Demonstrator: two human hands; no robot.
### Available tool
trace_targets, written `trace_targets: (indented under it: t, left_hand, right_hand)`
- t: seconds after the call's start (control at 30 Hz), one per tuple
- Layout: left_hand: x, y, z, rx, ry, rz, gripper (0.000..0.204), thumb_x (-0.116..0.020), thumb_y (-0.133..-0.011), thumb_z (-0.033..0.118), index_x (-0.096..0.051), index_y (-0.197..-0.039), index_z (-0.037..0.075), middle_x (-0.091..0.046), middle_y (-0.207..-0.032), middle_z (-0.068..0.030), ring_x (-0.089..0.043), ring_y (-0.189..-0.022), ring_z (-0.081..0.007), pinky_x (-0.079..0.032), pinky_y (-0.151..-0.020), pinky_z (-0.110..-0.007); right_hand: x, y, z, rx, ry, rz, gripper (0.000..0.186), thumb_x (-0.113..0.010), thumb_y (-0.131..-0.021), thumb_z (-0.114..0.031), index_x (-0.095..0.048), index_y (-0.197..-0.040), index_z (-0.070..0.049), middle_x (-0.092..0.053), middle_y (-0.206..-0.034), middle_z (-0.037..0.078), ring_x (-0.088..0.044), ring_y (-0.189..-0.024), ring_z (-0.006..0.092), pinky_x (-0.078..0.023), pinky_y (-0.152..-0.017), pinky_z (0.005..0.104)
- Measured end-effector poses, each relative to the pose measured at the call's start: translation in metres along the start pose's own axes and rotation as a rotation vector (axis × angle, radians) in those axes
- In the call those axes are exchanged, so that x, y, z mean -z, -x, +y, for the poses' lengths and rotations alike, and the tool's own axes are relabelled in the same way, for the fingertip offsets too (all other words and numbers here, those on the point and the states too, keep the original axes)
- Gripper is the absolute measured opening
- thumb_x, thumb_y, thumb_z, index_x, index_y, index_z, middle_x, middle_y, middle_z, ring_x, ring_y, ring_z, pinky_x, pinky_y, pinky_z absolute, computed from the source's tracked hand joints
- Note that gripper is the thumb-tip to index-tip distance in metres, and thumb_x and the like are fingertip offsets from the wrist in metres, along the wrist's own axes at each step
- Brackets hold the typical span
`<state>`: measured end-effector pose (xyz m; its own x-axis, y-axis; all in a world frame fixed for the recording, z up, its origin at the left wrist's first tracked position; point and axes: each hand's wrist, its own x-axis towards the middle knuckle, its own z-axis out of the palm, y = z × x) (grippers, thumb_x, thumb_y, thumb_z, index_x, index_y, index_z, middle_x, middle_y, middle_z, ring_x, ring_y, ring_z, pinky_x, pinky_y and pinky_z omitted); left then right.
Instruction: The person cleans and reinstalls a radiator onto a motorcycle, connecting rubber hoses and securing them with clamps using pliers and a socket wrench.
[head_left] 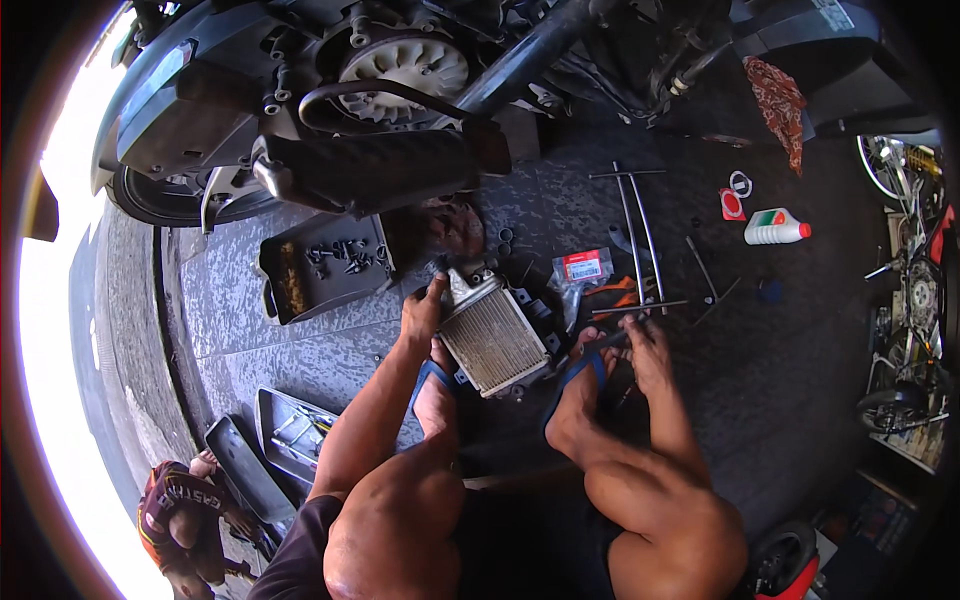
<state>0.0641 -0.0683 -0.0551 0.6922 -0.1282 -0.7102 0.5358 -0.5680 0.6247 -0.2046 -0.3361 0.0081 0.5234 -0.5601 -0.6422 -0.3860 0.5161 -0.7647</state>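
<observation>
The left hand [424, 315] gripped the radiator [495, 342] at its far end. The right hand [646, 352], its hold indeterminable, was to the radiator's right.

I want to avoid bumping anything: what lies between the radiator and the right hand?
In the head view, the sandalled right foot lies between the radiator and the right hand.

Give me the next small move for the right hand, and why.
Probably bring the right hand over to steady the radiator's right edge: only the left hand is on it, at the upper left corner, while the right is beside the T-handled tools.
</observation>
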Motion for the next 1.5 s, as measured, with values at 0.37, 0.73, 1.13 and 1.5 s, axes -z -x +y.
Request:
trace_targets:
  t: [0.37,0.73,1.13,1.5]
  left_hand:
    - [0.000,-0.004,-0.005,0.011,0.065,-0.077,0.086,-0.062,-0.084,0.067,-0.060,-0.127,-0.008,-0.062,-0.125,-0.0252,-0.058,-0.119,-0.0322,-0.042,-0.102,-0.038]
    - [-0.002,-0.005,-0.012,-0.072,0.112,-0.083,0.083,-0.059,-0.088,0.064,-0.059,-0.125,-0.011,-0.063,-0.122,-0.0247,-0.059,-0.115,-0.0293,-0.043,-0.100,-0.036]
    - [-0.010,-0.014,-0.022,-0.086,0.031,-0.009,0.084,-0.052,-0.093,0.066,-0.060,-0.122,-0.013,-0.065,-0.113,-0.0208,-0.059,-0.105,-0.0246,-0.044,-0.096,-0.034]
    - [-0.011,-0.010,-0.015,-0.143,-0.034,0.038,0.087,-0.052,-0.089,0.070,-0.062,-0.117,-0.012,-0.068,-0.108,-0.0240,-0.062,-0.103,-0.0273,-0.046,-0.093,-0.037]
  right_hand:
    - [-0.019,0.006,0.031,-0.130,-0.162,0.008,0.029,-0.061,-0.099,-0.032,-0.059,-0.110,-0.005,-0.064,-0.088,0.005,-0.067,-0.076,0.0194,-0.059,-0.068,0.0337]
    - [-0.019,-0.022,0.041,-0.136,-0.330,-0.057,0.026,-0.063,-0.098,-0.028,-0.058,-0.111,-0.006,-0.065,-0.086,0.009,-0.068,-0.075,0.0229,-0.061,-0.071,0.0395]
    - [-0.028,-0.007,0.040,-0.131,-0.255,-0.177,0.025,-0.066,-0.096,-0.027,-0.061,-0.101,-0.003,-0.058,-0.076,0.005,-0.060,-0.064,0.0170,-0.055,-0.061,0.0345]
    - [-0.018,-0.065,0.029,0.565,0.800,0.252,0.030,-0.072,-0.089,-0.027,-0.063,-0.105,-0.003,-0.067,-0.085,0.018,-0.068,-0.073,0.0332,-0.054,-0.070,0.0418]
